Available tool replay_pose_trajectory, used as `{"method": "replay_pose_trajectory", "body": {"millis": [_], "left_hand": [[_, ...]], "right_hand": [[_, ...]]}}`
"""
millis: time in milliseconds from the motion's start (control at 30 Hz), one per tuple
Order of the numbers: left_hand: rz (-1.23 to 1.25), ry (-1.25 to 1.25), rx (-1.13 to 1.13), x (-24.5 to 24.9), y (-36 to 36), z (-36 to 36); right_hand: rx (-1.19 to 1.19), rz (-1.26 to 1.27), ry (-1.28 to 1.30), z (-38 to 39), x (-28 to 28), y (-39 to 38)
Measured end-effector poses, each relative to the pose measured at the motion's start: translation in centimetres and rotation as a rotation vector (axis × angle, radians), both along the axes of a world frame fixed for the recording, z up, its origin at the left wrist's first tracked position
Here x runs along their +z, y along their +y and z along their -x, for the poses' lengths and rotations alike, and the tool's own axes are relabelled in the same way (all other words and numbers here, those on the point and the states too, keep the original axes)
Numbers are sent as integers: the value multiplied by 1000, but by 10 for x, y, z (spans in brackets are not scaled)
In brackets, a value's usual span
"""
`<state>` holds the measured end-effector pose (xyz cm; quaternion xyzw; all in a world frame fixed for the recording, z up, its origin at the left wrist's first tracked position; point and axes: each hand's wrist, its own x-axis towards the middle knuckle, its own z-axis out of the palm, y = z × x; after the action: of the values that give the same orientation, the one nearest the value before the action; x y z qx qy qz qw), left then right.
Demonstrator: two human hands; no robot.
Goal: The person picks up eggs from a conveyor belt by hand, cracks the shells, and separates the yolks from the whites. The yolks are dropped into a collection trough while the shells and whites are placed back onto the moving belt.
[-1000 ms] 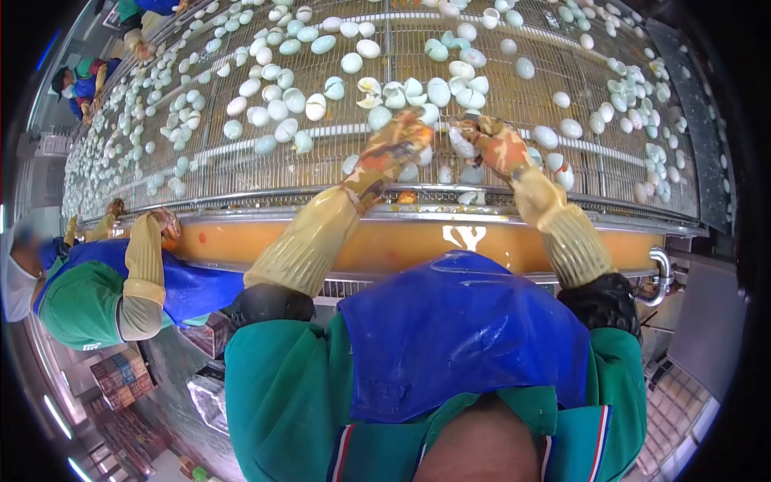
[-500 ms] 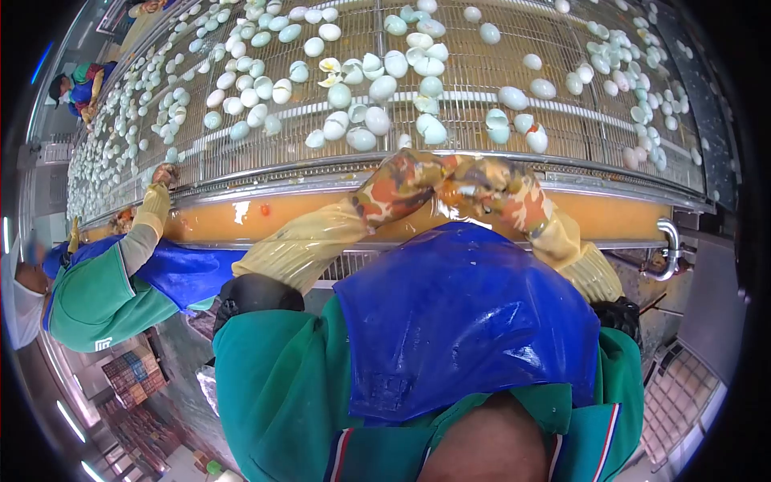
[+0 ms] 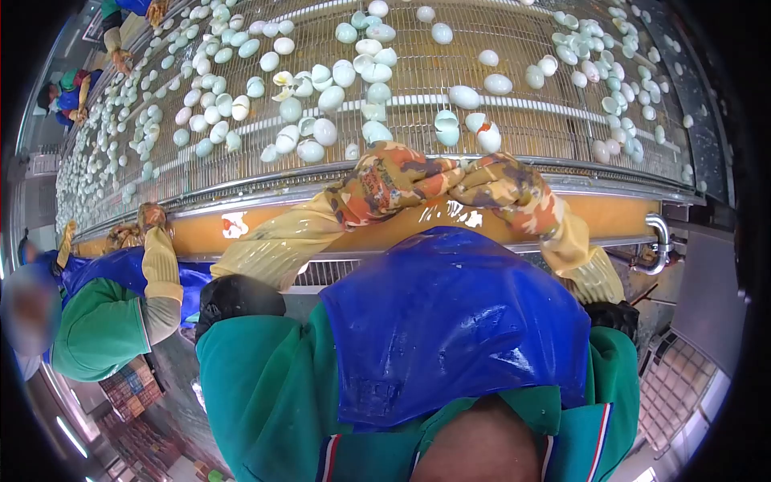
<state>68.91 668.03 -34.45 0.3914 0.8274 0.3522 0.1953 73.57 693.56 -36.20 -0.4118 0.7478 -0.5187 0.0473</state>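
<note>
Just beyond the camouflage-gloved right hand, whose hold I cannot tell, lies a cracked white oval egg, near the silver-mesh conveyor's near edge

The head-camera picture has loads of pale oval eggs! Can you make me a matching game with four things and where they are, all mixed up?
Things:
1. Pale oval eggs, some cracked
2. Big shiny blue apron
3. Curved silver metal pipe
4. Long strip of glossy orange liquid

Places:
A. At the orange strip's right-hand end
B. Spread over a flat silver wire rack
C. Between the rack and the apron
D. Worn over green cloth clothing

Right pairs: 1-B, 2-D, 3-A, 4-C
</note>
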Motion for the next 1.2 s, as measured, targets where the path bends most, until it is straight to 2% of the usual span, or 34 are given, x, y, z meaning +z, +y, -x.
{"method": "replay_pose_trajectory", "body": {"millis": [33,100,167,200,233,267,333,367,400,433,467,533,567,667,767,800,900,933,1033,1100,1133,1200], "left_hand": [[-13,119,-62,-4,3,-1],[135,386,-216,-8,8,-6],[232,-88,-91,-6,17,-13],[249,-190,-129,-8,20,-8],[-92,-216,-94,-30,20,-1],[-433,-239,-59,-68,18,7],[-865,-438,254,-61,31,28],[-940,-624,542,-50,34,43],[-1035,-670,788,-34,37,66],[-1122,-711,1038,-25,40,85],[-1038,-751,1026,-31,40,93],[-882,-824,996,-52,46,101],[-782,-834,935,-54,55,96],[-532,-874,818,-61,87,64],[-492,-956,806,-69,101,50],[-520,-987,783,-69,104,48],[-625,-1091,662,-60,119,41],[-652,-1127,616,-57,127,39],[-684,-1164,556,-50,155,33],[-667,-1073,603,-53,167,34],[-654,-1010,623,-57,167,36],[-631,-938,655,-62,166,40]], "right_hand": [[11,109,-189,-1,-1,8],[-10,170,-427,-3,-4,27],[-27,291,-709,10,5,41],[-226,311,-679,22,8,45],[-426,326,-650,33,10,49],[-810,279,-419,43,9,50],[-1119,-356,-448,64,-9,67],[-1252,-684,-450,76,-26,76],[-997,-660,-538,91,-72,95],[-891,-477,-569,89,-128,92],[-776,-297,-617,89,-184,89],[-768,-420,-377,74,-144,46],[-711,-857,-135,62,-76,26],[-680,-889,-400,87,-107,29],[-607,-994,-367,96,-116,42],[-661,-783,-198,87,-112,50],[-605,-385,-393,64,-72,69],[-541,-140,-308,53,-52,71],[-596,-302,-443,37,-22,89],[-477,-6,-493,34,-67,120],[-390,185,-629,26,-57,131],[-300,209,-510,3,-27,148]]}}
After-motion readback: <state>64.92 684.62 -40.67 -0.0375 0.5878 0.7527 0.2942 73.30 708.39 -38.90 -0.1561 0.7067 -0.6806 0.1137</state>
